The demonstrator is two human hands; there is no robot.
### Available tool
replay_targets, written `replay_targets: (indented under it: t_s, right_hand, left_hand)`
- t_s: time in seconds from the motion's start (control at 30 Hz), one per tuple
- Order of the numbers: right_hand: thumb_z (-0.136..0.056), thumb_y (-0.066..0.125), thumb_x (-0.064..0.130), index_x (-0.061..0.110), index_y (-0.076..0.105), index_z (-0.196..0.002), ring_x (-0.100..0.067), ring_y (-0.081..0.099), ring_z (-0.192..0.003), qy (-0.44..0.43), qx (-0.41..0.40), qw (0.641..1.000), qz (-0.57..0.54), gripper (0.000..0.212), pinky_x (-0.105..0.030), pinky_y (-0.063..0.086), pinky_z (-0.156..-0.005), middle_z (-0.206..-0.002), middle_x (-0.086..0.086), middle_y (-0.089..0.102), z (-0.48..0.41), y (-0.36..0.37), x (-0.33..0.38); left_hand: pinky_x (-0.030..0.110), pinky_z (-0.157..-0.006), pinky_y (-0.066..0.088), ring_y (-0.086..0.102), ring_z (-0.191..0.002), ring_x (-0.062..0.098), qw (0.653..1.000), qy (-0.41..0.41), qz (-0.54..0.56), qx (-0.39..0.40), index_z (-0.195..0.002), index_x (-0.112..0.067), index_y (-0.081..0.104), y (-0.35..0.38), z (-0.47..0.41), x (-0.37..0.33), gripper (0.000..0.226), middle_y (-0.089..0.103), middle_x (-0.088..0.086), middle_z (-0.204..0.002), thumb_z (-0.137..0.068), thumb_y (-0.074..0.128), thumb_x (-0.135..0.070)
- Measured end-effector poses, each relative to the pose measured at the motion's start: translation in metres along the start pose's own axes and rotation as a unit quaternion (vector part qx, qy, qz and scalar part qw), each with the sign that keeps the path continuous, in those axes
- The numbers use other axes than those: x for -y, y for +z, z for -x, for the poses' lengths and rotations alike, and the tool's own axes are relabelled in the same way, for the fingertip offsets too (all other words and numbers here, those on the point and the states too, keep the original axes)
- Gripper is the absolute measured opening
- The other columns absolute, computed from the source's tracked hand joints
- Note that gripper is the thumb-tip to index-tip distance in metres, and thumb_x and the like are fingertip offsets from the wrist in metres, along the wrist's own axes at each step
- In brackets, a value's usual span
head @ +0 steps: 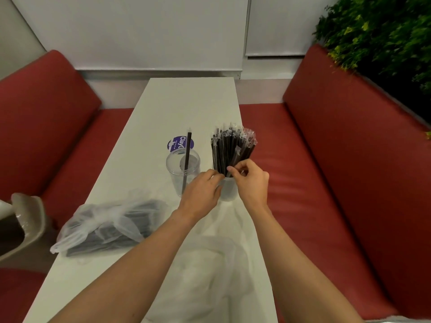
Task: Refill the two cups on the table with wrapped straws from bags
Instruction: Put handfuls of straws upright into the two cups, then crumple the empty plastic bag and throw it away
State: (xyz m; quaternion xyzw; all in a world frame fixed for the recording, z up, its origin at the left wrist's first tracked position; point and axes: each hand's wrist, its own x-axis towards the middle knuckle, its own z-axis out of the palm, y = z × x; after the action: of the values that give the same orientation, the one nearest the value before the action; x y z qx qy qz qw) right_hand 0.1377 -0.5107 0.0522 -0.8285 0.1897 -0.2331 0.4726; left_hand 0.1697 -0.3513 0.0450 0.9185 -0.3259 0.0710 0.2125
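Wrapped straws stand fanned in the fuller cup, centre of frame, near the right edge of the table. Risk: the top-heavy bundle may tip this light cup, or spill off that edge, if either grip slackens. The left hand grip curls round the cup rim. The right hand grip pinches straws just above it.

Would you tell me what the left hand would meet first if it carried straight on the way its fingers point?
The bundle of black wrapped straws in the right-hand clear plastic cup; the left hand seems almost touching it.
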Motion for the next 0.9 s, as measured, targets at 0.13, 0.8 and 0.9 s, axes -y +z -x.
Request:
replay_targets:
  t_s: [0.13, 0.8, 0.9]
  right_hand:
    - [-0.089, 0.081, 0.035, 0.021, 0.076, -0.086, -0.003, 0.064, -0.074, -0.011, -0.002, 1.000, -0.013, 0.016, -0.013, 0.045, -0.067, -0.083, 0.014, 0.071, 0.012, -0.011, 0.002]
    - [-0.090, 0.057, 0.064, 0.025, 0.050, -0.150, -0.032, 0.056, -0.112, -0.227, 0.348, 0.856, 0.308, 0.073, -0.055, 0.041, -0.113, -0.118, -0.004, 0.062, 0.213, 0.025, -0.081]
    - [-0.086, 0.060, 0.026, 0.021, 0.058, -0.076, -0.020, 0.048, -0.064, -0.187, 0.315, 0.907, 0.208, 0.011, -0.039, 0.053, -0.072, -0.068, 0.007, 0.053, 0.206, 0.024, -0.075]
  left_hand:
    - [0.038, -0.105, 0.051, 0.051, -0.133, 0.021, 0.999, 0.002, 0.034, 0.017, -0.149, -0.018, 0.050, -0.003, 0.009, -0.003, 0.048, 0.053, 0.001, -0.146, -0.102, 0.059, -0.020]
    - [0.040, -0.121, 0.023, 0.046, -0.136, 0.032, 0.965, -0.170, -0.016, 0.201, -0.159, -0.012, 0.032, 0.006, 0.231, 0.049, 0.095, 0.051, 0.009, -0.144, -0.086, 0.067, -0.062]
    - [0.038, -0.100, 0.041, 0.057, -0.108, 0.031, 0.974, -0.165, 0.029, 0.153, -0.116, -0.018, 0.074, 0.002, 0.228, 0.053, 0.041, 0.062, 0.003, -0.114, -0.089, 0.066, -0.047]
